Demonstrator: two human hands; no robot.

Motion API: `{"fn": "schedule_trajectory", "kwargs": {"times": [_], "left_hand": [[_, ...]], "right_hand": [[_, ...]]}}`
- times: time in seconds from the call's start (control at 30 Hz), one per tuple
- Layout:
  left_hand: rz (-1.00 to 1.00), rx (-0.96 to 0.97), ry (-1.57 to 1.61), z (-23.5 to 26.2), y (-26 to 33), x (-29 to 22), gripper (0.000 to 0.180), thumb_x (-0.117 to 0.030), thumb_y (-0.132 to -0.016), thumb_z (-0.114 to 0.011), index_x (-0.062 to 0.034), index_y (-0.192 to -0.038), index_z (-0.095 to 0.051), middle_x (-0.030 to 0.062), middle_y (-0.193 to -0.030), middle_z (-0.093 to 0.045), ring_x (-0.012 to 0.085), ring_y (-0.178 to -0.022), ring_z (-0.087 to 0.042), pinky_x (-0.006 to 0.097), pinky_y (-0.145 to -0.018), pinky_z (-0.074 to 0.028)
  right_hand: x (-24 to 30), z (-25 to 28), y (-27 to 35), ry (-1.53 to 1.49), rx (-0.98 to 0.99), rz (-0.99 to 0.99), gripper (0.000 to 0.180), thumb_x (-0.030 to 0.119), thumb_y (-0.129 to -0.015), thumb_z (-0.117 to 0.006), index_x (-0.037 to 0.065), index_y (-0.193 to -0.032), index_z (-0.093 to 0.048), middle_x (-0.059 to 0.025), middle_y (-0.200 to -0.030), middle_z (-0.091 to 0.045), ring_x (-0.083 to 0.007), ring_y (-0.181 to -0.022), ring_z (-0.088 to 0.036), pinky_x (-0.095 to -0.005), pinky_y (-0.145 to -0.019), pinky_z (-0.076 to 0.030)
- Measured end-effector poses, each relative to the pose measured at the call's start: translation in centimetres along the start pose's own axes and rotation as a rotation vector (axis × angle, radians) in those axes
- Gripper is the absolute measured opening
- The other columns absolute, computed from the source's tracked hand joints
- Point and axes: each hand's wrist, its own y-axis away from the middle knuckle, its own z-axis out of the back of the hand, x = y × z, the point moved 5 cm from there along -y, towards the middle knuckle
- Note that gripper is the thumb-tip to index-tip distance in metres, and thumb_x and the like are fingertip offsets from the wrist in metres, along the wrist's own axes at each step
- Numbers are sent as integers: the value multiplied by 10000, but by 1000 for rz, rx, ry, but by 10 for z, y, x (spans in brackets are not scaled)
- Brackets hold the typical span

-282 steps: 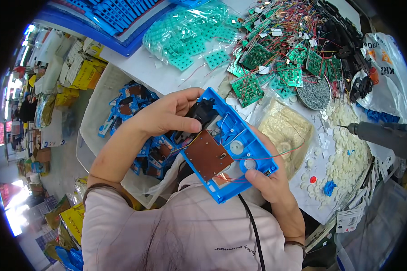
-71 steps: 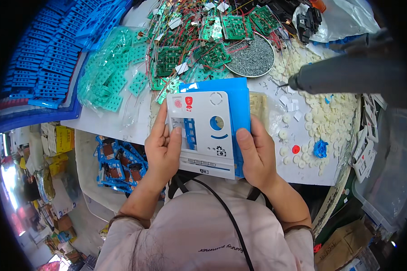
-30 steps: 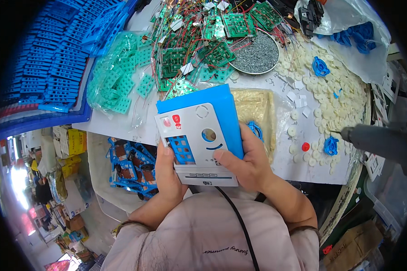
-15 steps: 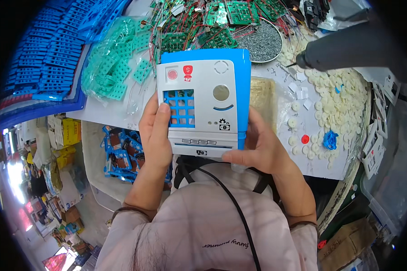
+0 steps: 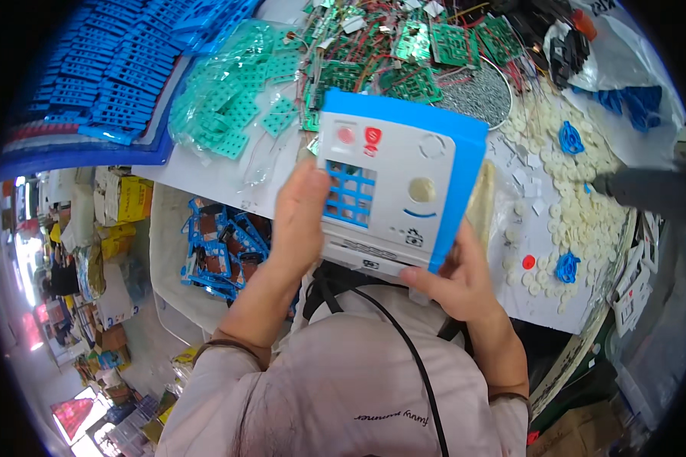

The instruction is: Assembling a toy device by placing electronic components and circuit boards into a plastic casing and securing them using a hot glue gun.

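Note:
Between my two hands is a blue and white plastic box panel (image 5: 392, 183), shaped like the front of a toy cash machine, with a blue keypad grid, a round hole and a slot low on its face. It is tilted, its right side lower than its left. My left hand (image 5: 301, 209) grips the left edge, thumb on the white face beside the grid. My right hand (image 5: 461, 278) holds the lower right corner, thumb on the front, fingers hidden behind the blue side. A dark electric screwdriver (image 5: 644, 186) hangs at the right, apart from both hands.
Green circuit boards (image 5: 453, 46) with wires lie at the back, near a round dish of small screws (image 5: 476, 95). Cream plastic discs (image 5: 579, 221) cover the right side. Teal keypads (image 5: 236, 99) and stacked blue parts (image 5: 107, 68) lie left. Below them, a bin (image 5: 164, 266) holds blue pieces.
The box panel has shifted right in the view and turned clockwise, with both hands still on it. The screwdriver appears farther right and lower.

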Motion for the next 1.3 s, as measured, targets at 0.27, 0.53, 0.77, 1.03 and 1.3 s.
{"fn": "schedule_trajectory", "kwargs": {"times": [0.27,0.53,0.77,1.03,1.3], "left_hand": [[-143,-26,19,-7,-21,-18,366,-334,-1120,-467,-7,-1119,-631,1,-944,-639,41,-833,-523,255,-724,-450],[-271,-26,-54,-17,-15,-18,363,-305,-1120,-471,-37,-903,-583,-39,-799,-561,26,-756,-447,232,-660,-400],[-145,-5,-49,-18,-23,-11,419,-304,-1133,-410,-37,-854,-572,-34,-771,-569,29,-733,-468,247,-640,-417],[-329,-31,-112,-15,11,-11,515,-381,-1124,-395,33,-960,-653,11,-757,-613,64,-699,-546,252,-613,-442],[345,575,464,-1,-8,3,669,-568,-1062,-465,28,-1344,-577,100,-1089,-739,173,-975,-706,310,-829,-567]], "right_hand": [[2,9,14,141,-61,59,648,49,-881,-772,-25,-1439,-451,-138,-1329,-640,-206,-1204,-631,-367,-1019,-505],[-5,22,20,384,-318,378,362,235,-1021,-646,-61,-1229,-643,-85,-1158,-696,-117,-1010,-610,-282,-908,-477],[6,32,10,263,-361,393,412,277,-1017,-673,-67,-1242,-640,-94,-1187,-699,-132,-1054,-618,-300,-943,-476],[4,23,14,311,-346,519,425,302,-1021,-674,-73,-1218,-643,-94,-1180,-696,-137,-1074,-614,-307,-965,-468],[67,49,36,1230,60,862,348,238,-867,-786,94,-1165,-677,-186,-1085,-738,-327,-1043,-676,-438,-877,-557]]}}
